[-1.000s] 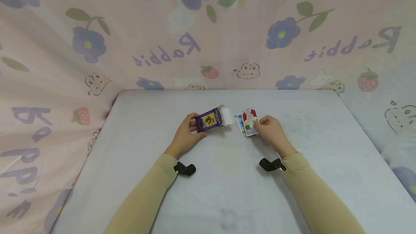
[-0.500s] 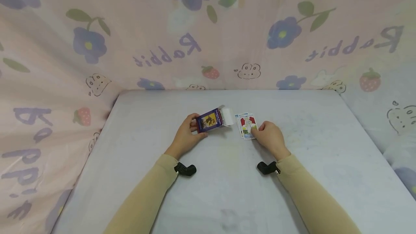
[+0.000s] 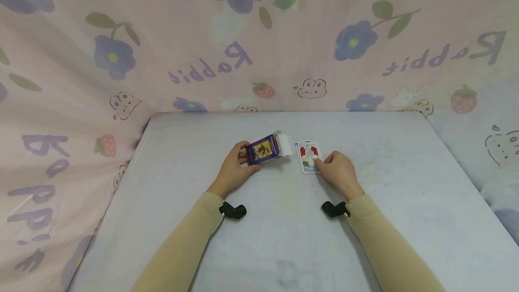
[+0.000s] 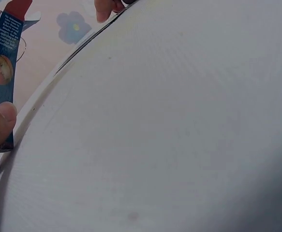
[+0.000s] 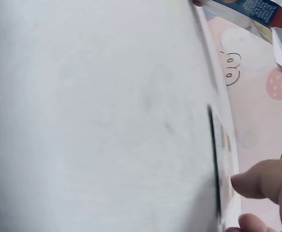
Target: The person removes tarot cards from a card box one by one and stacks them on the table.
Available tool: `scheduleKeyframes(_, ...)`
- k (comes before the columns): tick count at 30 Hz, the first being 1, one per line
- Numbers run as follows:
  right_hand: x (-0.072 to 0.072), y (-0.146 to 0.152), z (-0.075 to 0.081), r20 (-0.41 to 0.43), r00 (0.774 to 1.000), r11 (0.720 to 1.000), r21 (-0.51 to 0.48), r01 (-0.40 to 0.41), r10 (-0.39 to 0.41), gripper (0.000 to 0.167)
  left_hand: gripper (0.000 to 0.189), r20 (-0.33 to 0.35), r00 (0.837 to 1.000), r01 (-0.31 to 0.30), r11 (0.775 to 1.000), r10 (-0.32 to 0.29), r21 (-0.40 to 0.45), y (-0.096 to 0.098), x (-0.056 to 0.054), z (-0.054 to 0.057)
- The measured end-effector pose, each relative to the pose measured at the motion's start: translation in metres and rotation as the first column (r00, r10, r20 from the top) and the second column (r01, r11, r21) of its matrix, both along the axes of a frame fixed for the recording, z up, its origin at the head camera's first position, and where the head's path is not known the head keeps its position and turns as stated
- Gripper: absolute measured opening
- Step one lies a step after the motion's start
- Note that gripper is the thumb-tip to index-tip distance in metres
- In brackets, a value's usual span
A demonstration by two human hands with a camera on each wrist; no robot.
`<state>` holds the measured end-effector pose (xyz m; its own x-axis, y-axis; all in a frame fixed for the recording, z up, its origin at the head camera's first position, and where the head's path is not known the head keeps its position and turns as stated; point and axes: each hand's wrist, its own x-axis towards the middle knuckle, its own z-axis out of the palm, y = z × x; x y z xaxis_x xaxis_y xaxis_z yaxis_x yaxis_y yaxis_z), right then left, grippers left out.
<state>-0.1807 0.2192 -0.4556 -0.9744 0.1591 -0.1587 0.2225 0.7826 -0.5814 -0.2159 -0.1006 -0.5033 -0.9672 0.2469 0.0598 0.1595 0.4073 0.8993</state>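
A dark blue and purple card box (image 3: 259, 150), with a yellow picture on its front, is in my left hand (image 3: 233, 170). The box is tilted and its white flap stands open toward the right. In the left wrist view the thumb (image 4: 1, 118) lies against the box's narrow side. Right of the box, a small pile of picture cards (image 3: 309, 150) lies on the table, the top one showing a white figure on red. My right hand (image 3: 339, 172) holds that top card's lower right edge, thumb on its face; the fingers beneath are partly hidden.
A white-covered table (image 3: 279, 238) lies under both hands. Behind it and at the sides hangs a pink patterned cloth (image 3: 284, 57). A black wrist camera (image 3: 233, 211) sticks out from the left sleeve, and another camera (image 3: 334, 208) from the right.
My right hand has moved slightly left and down, bringing the red and white card squarely onto the pile. The left hand and box have stayed almost still.
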Motion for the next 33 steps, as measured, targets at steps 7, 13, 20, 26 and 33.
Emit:
scheduleKeyframes(7,-0.004,0.01,0.003,-0.052,0.998,0.986,-0.165,0.025,-0.034,0.039,0.075,0.014,1.0,-0.001,1.0,0.001,0.01,0.002,0.002,0.001)
scheduleKeyframes(13,-0.009,-0.003,0.011,-0.277,0.959,0.928,-0.342,-0.15,0.053,0.042,0.074,-0.011,1.0,0.006,1.0,-0.006,0.002,0.002,0.002,-0.001)
scheduleKeyframes(20,-0.016,-0.038,0.023,-0.371,0.905,0.867,-0.359,-0.346,0.208,0.04,0.075,-0.017,1.0,0.008,1.0,-0.009,-0.01,0.0,0.003,0.001)
scheduleKeyframes(26,-0.02,-0.05,0.021,-0.346,0.908,0.863,-0.356,-0.36,0.236,0.041,0.078,0.004,1.0,0.021,1.0,-0.021,0.007,-0.002,0.004,-0.002)
scheduleKeyframes(33,-0.023,-0.051,0.02,-0.334,0.91,0.864,-0.352,-0.361,0.244,0.042,0.076,-0.029,0.999,0.017,1.0,-0.017,0.005,0.0,0.0,-0.003)
